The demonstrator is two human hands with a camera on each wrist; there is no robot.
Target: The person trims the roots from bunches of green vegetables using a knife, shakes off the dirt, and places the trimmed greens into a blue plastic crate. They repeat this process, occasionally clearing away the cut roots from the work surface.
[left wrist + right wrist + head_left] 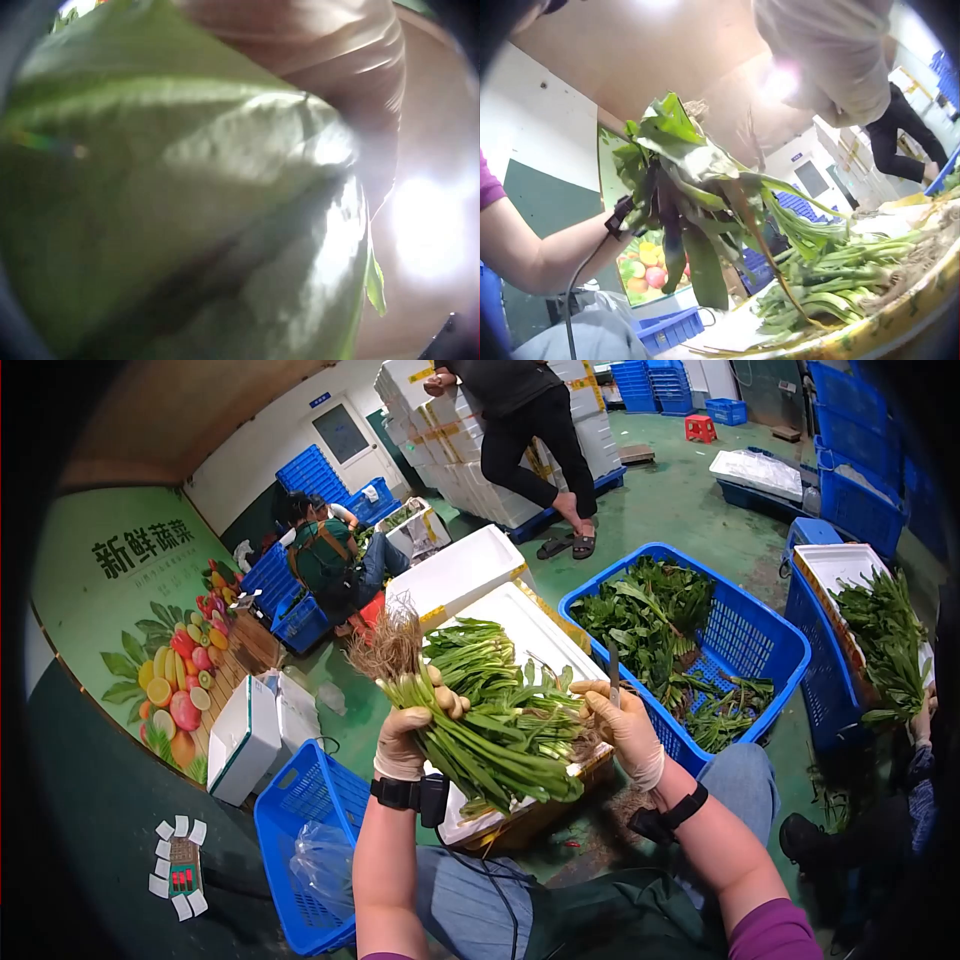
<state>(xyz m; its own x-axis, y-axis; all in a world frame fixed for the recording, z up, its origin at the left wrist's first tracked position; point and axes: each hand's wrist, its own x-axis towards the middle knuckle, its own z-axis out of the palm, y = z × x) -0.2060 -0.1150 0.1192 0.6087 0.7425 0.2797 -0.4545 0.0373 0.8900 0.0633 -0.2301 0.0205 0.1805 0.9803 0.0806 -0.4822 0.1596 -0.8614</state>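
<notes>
My gloved left hand [405,735] grips a bunch of long-leaved greens [490,755] near the root end. Its brown hairy roots [390,640] point up and away, while the leaves hang toward the right. A broad leaf [187,187] fills most of the left wrist view beside the glove [322,45]. My gloved right hand [630,730] holds a knife [613,675] with its narrow blade upright. Between the hands, more rooted greens [832,277] lie piled on a white foam box [520,610].
To the right, a blue basket [780,650] holds loose greens. Another blue crate [310,790] with a plastic bag stands at lower left. Other people [535,430] are behind the boxes and at far left. A hand at the right edge touches greens [880,630] on a foam lid.
</notes>
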